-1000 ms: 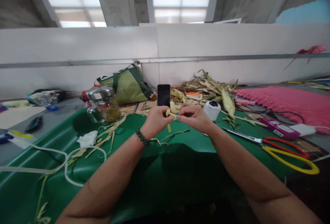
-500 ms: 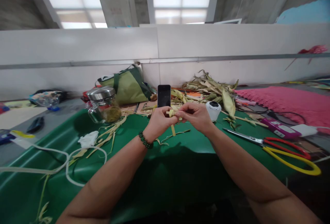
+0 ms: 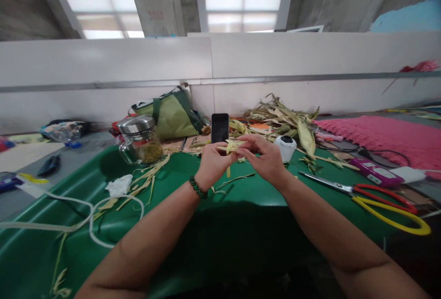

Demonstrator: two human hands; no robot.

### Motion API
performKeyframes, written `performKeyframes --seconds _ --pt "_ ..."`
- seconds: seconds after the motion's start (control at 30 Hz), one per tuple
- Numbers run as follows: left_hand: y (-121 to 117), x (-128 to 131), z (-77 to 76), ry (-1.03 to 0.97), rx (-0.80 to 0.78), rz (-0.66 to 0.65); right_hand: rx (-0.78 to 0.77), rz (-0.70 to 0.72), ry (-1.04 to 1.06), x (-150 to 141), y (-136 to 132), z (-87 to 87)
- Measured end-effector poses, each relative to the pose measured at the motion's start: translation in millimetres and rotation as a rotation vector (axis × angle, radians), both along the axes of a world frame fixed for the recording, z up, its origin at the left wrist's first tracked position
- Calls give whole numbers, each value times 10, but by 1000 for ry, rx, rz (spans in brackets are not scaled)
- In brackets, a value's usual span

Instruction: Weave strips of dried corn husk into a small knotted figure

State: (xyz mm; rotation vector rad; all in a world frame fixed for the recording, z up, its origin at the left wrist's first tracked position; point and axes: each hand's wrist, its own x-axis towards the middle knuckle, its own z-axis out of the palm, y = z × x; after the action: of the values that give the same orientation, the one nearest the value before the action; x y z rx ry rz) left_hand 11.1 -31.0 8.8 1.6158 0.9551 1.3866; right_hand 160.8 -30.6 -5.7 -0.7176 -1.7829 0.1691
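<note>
Between my two hands is a small folded piece of pale yellow corn husk (image 3: 233, 145), with a loose strip hanging below the fingers. My left hand (image 3: 214, 163) pinches it from the left; a green bead bracelet (image 3: 197, 187) circles that wrist. From the right, my right hand (image 3: 263, 157) has its thumb and fingers closed on the same husk, and its fingertips partly cover it. Directly behind the hands a black phone (image 3: 219, 127) stands upright. A thin dry husk strip (image 3: 237, 179) lies on the green cloth (image 3: 241, 198) beneath them.
Scissors (image 3: 351, 189) with red and yellow handles lie on the right, near a purple box (image 3: 375, 172). A white container (image 3: 285, 147) and a pile of corn husks (image 3: 287, 122) stand behind. Left are a glass jar (image 3: 140, 140), a green bag (image 3: 174, 115) and a white cable (image 3: 91, 218).
The husk has turned in my fingers, showing more pointed ends on top, and its hanging strip shows less. My right fingers have lifted and spread slightly around it.
</note>
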Motion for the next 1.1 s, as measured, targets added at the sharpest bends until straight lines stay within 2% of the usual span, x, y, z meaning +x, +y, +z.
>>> performKeyframes --seconds 0.2,0.37,0.47,0.53,0.6,0.7,0.8,0.87,1.0,1.1 --pt "-6 -17 -7 96 96 35 168 -57 -192 -22 -63 37" --pt "-54 -38 10 515 297 179 214 -166 -357 -111 -105 15" --pt "-56 -12 -14 693 282 237 197 -240 -463 -128 -114 2" --pt "-40 16 -41 735 256 238 203 -330 -487 -122 -131 3" --pt "-23 41 -62 704 249 198 255 -363 -447 -104 -141 8" --pt "-18 53 -60 541 216 29 342 -244 -256 -55 -102 14" --pt "-41 47 -35 375 127 -216 273 -170 -6 1 3 18" --pt "-61 48 -24 311 57 -322 198 -145 81 26 63 19" --pt "-62 43 -28 247 -51 -408 136 -84 100 39 65 37" --pt "-3 2 -31 161 -97 -351 42 -21 221 63 42 78"
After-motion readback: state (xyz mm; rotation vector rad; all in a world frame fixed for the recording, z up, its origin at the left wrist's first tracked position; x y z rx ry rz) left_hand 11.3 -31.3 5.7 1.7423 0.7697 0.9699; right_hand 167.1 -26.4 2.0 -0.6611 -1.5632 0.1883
